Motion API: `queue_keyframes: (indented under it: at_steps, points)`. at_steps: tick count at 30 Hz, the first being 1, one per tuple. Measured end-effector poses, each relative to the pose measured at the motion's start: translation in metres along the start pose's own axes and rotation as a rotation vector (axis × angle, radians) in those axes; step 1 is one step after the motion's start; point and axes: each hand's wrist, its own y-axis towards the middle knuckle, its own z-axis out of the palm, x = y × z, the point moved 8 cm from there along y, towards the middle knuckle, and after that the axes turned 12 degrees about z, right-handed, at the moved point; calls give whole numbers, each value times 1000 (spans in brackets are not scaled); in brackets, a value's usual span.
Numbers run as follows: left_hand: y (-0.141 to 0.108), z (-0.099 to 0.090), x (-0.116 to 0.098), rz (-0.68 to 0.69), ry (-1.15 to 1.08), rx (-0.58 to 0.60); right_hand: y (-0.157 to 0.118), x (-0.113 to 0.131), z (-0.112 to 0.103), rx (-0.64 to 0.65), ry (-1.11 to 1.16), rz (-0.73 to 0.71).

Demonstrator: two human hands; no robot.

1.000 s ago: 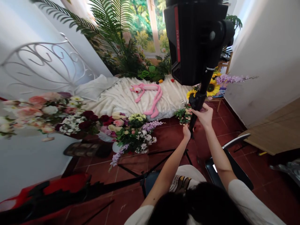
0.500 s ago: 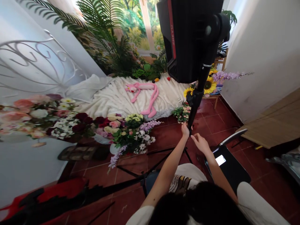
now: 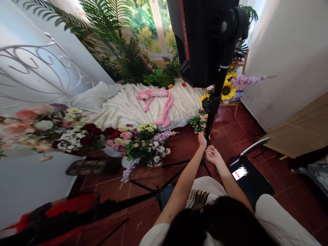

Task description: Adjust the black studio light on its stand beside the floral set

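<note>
A black stand pole rises in front of me and carries a large black lamp head with a red stripe. My left hand is closed around the lower part of this pole. Just below and to the right, my right hand has its fingers curled together close to the pole's lower end; whatever lies between them is too small to make out. A black knob sits on the pole above both hands.
A pink plush toy lies on a white draped cloth. Artificial flowers line its front. A phone rests on a black chair. At lower left is a red and black object on a stand.
My right hand has moved slightly left and down, and its fingers have curled in. The left hand stays on the pole. The phone's screen display has changed.
</note>
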Motion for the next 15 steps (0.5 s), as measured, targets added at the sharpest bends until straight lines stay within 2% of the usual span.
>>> queue_keyframes:
  at_steps: [5, 7, 10, 12, 13, 15]
  points:
    - [-4, -3, -6, -17, 7, -39, -1, -8, 1, -21, 169, 41]
    - [-4, -1, -12, -5, 26, 7, 0, -14, -3, -51, 236, 46]
    - [-8, -1, -19, -15, 14, 141, 2, -25, -14, -114, 259, 59]
    - [-15, -18, -20, -33, 2, 185, 5, -34, -17, -124, 205, 98]
    - [-21, -33, -19, -46, 8, 188, 7, -39, -16, -115, 164, 130]
    - [-39, -80, -19, -64, 58, 142, 13, -51, -9, -75, 87, 200]
